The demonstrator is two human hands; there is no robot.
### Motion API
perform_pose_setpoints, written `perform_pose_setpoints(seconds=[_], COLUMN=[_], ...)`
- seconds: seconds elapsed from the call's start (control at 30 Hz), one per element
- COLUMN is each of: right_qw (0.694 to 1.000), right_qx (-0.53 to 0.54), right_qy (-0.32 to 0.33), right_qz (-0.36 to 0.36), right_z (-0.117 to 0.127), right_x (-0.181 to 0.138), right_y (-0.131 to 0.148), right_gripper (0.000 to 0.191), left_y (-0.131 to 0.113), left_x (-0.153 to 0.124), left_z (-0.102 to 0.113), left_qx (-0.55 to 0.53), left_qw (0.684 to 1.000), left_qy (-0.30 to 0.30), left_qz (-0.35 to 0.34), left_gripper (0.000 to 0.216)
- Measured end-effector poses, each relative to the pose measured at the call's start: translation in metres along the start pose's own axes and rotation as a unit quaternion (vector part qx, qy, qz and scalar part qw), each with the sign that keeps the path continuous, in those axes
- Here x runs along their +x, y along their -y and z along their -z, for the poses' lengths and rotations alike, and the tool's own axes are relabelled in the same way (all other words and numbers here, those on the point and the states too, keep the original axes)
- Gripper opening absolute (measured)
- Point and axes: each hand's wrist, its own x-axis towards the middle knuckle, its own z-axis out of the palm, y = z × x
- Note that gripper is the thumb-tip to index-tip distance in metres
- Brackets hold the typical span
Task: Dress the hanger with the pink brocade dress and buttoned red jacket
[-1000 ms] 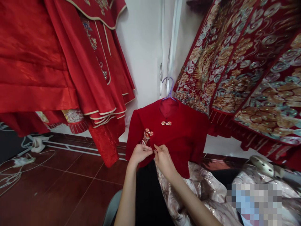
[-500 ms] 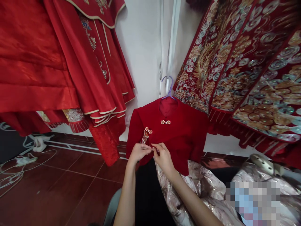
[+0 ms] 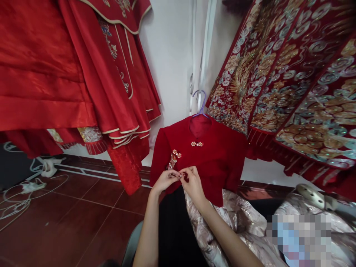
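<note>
A dark red velvet jacket (image 3: 214,148) hangs in front of me on a purple hanger (image 3: 202,105). At its collar sits a pearl-and-gold frog button (image 3: 197,144), and a beaded tassel brooch (image 3: 172,159) is on the chest to the left. Below that brooch, my left hand (image 3: 166,180) and my right hand (image 3: 193,184) meet at the jacket's lower front. Both are closed, with fingertips pinching a small beaded frog button (image 3: 182,175). Fingers partly cover it, so whether it is fastened cannot be seen.
Red garments (image 3: 111,92) hang at the left, and an embroidered sequinned garment (image 3: 278,81) at the right. Shiny pale floral fabric (image 3: 239,215) lies over black cloth (image 3: 175,230) below. White cables (image 3: 16,204) trail on the red tiled floor (image 3: 91,218) at the left.
My right fingers have shifted slightly up and curled more tightly around the beaded frog button. My left fingers remain at the same spot. The whole view has moved a little.
</note>
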Motion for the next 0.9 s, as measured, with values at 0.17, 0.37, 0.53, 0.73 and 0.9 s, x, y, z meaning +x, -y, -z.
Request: perform_pose_setpoints(seconds=[0.17, 0.37, 0.53, 0.73, 0.9], right_qw=[0.993, 0.989, 0.955, 0.980, 0.973], right_qx=[-0.107, -0.012, 0.168, 0.137, 0.114], right_qy=[-0.016, 0.136, 0.238, 0.123, 0.181], right_qz=[-0.049, -0.056, -0.052, -0.070, -0.087], right_z=[0.002, 0.035, 0.092, 0.091, 0.062], right_x=[-0.003, 0.010, 0.024, 0.029, 0.024], right_y=[0.008, 0.001, 0.018, 0.016, -0.001], right_gripper=[0.018, 0.034, 0.040, 0.024, 0.018], left_y=[-0.006, -0.025, -0.038, -0.029, -0.029], left_x=[-0.002, -0.012, -0.016, -0.009, -0.008], left_z=[0.001, 0.010, 0.008, 0.002, 0.004], left_qx=[0.008, 0.047, 0.090, 0.159, 0.139], left_qw=[1.000, 0.999, 0.996, 0.986, 0.990], left_qy=[-0.013, 0.009, 0.006, -0.013, -0.010], left_qz=[-0.012, -0.011, -0.029, -0.044, -0.014], left_gripper=[0.026, 0.024, 0.024, 0.022, 0.024])
